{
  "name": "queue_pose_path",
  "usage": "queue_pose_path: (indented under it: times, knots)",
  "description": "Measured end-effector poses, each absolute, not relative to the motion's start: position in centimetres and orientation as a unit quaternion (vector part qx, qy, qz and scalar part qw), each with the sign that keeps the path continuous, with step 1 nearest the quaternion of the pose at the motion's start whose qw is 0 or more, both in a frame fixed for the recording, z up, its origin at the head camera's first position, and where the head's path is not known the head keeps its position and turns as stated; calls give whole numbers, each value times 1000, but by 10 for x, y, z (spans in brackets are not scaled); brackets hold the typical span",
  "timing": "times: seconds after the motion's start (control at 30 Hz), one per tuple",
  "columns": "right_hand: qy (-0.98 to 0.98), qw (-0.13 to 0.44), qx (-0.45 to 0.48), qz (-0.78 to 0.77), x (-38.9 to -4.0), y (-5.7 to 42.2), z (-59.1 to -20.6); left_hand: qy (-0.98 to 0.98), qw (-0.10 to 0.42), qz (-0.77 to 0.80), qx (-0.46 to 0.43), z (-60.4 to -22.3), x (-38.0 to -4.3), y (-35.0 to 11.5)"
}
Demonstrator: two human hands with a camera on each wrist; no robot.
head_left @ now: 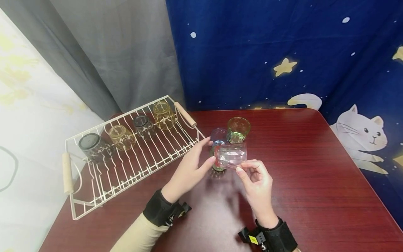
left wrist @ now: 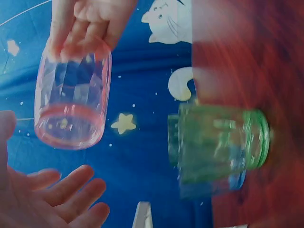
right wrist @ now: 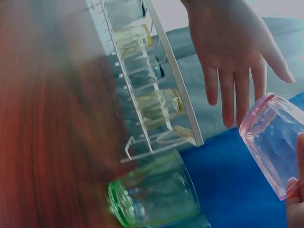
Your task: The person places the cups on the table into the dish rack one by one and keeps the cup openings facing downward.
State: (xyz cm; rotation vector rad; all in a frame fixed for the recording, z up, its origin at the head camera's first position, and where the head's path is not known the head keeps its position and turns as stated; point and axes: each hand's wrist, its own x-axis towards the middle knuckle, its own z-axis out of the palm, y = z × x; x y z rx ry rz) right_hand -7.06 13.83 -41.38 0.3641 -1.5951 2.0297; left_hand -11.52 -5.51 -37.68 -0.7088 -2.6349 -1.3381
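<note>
Holding the pink-tinted glass [head_left: 231, 155] sideways in the air over the tabletop [head_left: 315, 157], near the blue glass [head_left: 219, 134] and green glass [head_left: 239, 128]. Right hand [head_left: 259, 185] pinches it by the rim end; left hand [head_left: 189, 167] is free, fingers extended near the base, no grasp. Four glasses [head_left: 163, 117] sit in the wire rack [head_left: 67, 173]. Step reads as a mid-air handover or turn. Next move probably needs left fingers round the base before the right releases.

From the head I look forward and down across the table [head_left: 315, 175]; my 2 wrist views sit low and close, rolled sideways, left facing the blue curtain [left wrist: 147, 137], right the rack [right wrist: 174, 71]. Both catch the pink glass [left wrist: 72, 97].
</note>
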Motion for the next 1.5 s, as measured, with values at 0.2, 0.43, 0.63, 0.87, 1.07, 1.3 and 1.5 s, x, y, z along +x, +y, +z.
queue_pose_path:
  times: [0.2,0.43,0.63,0.87,1.07,1.3,1.5]
  knots:
    - [-575,252,124,768,-67,133,-414,-825,6,-522,-216,-387,-104,-45]
    - [-559,215,147,788,-63,126,-416,-800,-14,-571,-186,-394,-98,-39]
    - [-586,194,145,773,-60,122,-419,-768,-23,-618,-167,-392,-94,-41]
    - [-597,200,153,761,-61,121,-419,-750,-18,-637,-176,-391,-91,-42]
    - [-605,195,147,758,-60,120,-416,-751,-1,-640,-166,-390,-91,-42]
    - [-618,182,128,754,-62,120,-413,-743,13,-659,-120,-385,-91,-41]
    - [-650,155,134,732,-67,123,-410,-747,40,-658,-87,-379,-90,-42]
